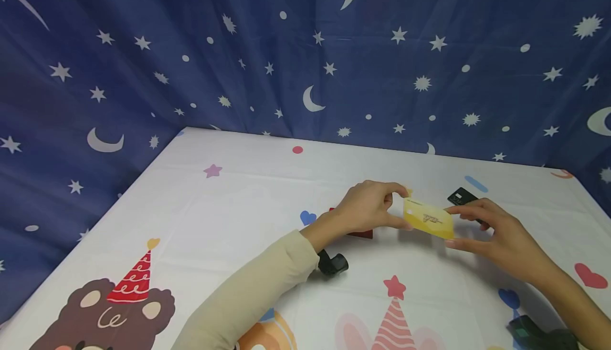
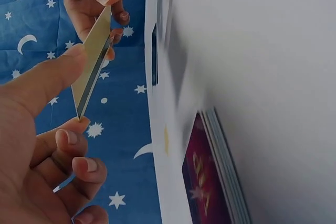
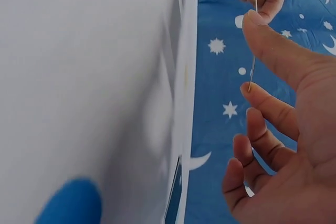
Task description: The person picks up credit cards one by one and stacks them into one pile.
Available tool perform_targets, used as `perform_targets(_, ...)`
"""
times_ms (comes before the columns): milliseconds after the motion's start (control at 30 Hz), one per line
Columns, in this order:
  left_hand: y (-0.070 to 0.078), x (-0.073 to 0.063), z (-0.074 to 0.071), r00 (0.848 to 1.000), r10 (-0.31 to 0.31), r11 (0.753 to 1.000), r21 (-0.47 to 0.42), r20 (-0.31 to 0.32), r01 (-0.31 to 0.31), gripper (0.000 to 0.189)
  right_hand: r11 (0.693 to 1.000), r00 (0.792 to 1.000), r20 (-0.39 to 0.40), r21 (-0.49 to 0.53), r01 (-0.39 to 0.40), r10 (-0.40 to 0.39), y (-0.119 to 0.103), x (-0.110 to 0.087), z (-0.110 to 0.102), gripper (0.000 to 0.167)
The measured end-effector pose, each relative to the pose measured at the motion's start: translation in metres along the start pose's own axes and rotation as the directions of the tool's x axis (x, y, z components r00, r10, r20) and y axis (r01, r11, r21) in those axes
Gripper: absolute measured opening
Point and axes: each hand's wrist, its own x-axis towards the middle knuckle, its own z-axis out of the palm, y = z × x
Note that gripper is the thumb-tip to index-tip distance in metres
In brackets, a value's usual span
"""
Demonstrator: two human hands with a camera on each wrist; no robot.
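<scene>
Between my two hands is a yellow bank card (image 1: 428, 218), held up above the table by its opposite ends. My left hand (image 1: 369, 207) pinches the left end with thumb and forefinger. At the right end, thumb and forefinger of my right hand (image 1: 506, 236) pinch the card's edges. The left wrist view shows the card's back with a dark stripe (image 2: 93, 80); from the right wrist the card (image 3: 253, 66) appears edge-on. A black card (image 1: 462, 196) lies on the table behind my right hand, partly covered by its fingers.
A dark red stack with gold lettering (image 2: 202, 187) lies on the table, mostly hidden behind my left wrist in the head view. Black wrist devices sit at my left cuff (image 1: 332, 263) and right forearm (image 1: 539, 334). A blue star-patterned curtain (image 1: 267, 47) borders the white printed tablecloth (image 1: 248, 201).
</scene>
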Motion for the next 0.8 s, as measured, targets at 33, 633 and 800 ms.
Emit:
perform_targets(33,-0.002,-0.001,-0.002,1.0,0.003,1.0,0.003,-0.003,-0.003,0.058,1.0,1.0,-0.004,0.003,0.009,-0.009,-0.002,0.001,0.001,0.062)
perform_targets(633,-0.035,-0.027,-0.018,0.994,0.044,0.996,-0.079,-0.1,-0.052,0.052,0.979,0.975,-0.084,-0.016,0.204,-0.205,-0.031,0.022,0.021,0.059)
perform_targets(800,-0.043,-0.035,-0.02,0.992,0.026,0.995,-0.097,-0.122,-0.038,0.051,0.967,0.962,-0.097,-0.023,0.254,-0.255,-0.037,0.028,0.028,0.06)
